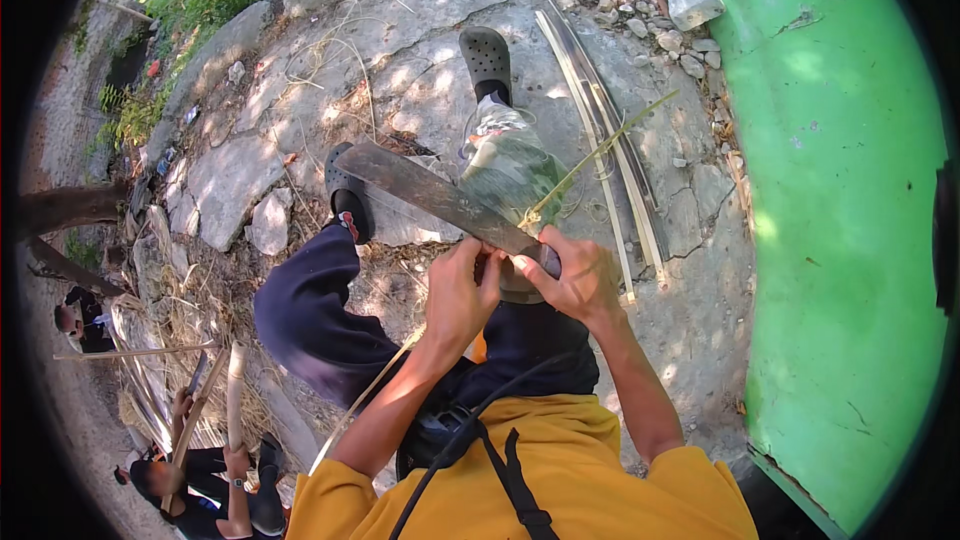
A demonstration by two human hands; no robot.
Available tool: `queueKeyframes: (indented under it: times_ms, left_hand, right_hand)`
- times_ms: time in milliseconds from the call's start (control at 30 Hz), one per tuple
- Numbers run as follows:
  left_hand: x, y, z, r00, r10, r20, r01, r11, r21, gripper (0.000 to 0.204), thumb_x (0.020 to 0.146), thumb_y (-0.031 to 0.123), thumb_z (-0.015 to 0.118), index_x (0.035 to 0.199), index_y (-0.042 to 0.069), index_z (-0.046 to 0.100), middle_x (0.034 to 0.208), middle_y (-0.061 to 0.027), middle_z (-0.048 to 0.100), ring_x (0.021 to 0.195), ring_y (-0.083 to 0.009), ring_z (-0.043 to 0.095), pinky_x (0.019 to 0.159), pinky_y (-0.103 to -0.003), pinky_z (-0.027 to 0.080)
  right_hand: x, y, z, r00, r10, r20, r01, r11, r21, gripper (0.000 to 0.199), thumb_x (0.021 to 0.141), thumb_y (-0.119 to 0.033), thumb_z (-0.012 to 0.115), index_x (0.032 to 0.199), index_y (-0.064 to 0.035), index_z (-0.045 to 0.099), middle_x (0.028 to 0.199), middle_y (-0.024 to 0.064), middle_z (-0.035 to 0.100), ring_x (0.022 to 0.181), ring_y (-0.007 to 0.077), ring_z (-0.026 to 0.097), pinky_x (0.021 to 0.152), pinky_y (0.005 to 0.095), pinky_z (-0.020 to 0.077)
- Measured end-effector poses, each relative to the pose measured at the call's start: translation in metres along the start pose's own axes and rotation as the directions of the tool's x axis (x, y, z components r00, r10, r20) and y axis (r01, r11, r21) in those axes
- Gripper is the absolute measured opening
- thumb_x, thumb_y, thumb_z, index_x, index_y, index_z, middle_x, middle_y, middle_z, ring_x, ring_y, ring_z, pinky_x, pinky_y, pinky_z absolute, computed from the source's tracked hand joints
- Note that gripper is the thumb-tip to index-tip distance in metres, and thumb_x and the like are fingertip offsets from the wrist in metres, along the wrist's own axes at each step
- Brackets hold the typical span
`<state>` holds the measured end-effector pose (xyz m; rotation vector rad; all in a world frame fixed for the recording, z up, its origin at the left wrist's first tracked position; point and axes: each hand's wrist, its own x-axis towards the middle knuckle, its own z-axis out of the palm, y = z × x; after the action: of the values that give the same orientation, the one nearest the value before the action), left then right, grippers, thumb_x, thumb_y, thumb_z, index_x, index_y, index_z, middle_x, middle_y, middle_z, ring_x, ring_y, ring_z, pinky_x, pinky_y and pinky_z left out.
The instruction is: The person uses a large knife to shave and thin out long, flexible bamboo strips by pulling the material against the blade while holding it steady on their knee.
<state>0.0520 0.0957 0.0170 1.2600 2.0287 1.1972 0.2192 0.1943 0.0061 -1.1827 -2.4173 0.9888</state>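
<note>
A broad dark-bladed machete (425,192) lies slantwise in front of me, its tip toward the far left. My right hand (580,278) is closed round its near end, thumb pressed along the top. A thin pale-green bamboo strip (607,145) runs from the far right down under the blade, with curled shavings (530,217) beside the metal. Close to the right hand, my left hand (462,288) pinches the strip below the blade; its fingertips are partly hidden. The strip's tail (362,397) passes under my left forearm toward the lower left.
Several long split bamboo strips (610,155) lie on the cracked concrete at right. A green wall (840,240) borders that side, with stones and a white block (694,0) beside it. Camouflage cloth (508,175) covers my right leg. At lower left, another person (190,490) holds long wooden pieces.
</note>
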Motion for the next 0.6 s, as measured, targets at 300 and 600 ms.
queueKeyframes:
  times_ms: [300, 600]
  left_hand:
    - [-0.019, 0.018, -0.025, 0.99, -0.076, 0.122, 0.063, 0.993, 0.103, 0.016, 0.097, 0.003, 0.073, 0.088, -0.002, 0.06, 0.07, -0.0163, 0.063, 0.057, -0.0298, 0.06, 0.056, -0.04, 0.046]
    - [-0.011, 0.019, -0.013, 0.998, 0.022, 0.061, -0.033, 0.981, 0.192, 0.017, 0.095, 0.002, 0.074, 0.088, -0.001, 0.059, 0.073, -0.0183, 0.064, 0.058, -0.0337, 0.062, 0.056, -0.043, 0.045]
  right_hand:
    - [0.002, 0.009, -0.001, 0.995, 0.085, -0.057, -0.085, 0.996, 0.018, 0.056, 0.095, -0.066, 0.067, 0.102, -0.0106, 0.069, 0.069, 0.0187, 0.07, 0.069, 0.0452, 0.071, 0.061, 0.0544, 0.0533]
    - [-0.004, -0.004, 0.003, 0.996, 0.069, -0.05, -0.07, 0.998, -0.005, 0.059, 0.096, -0.068, 0.064, 0.103, -0.0097, 0.069, 0.072, 0.0204, 0.071, 0.073, 0.0459, 0.073, 0.063, 0.0553, 0.054]
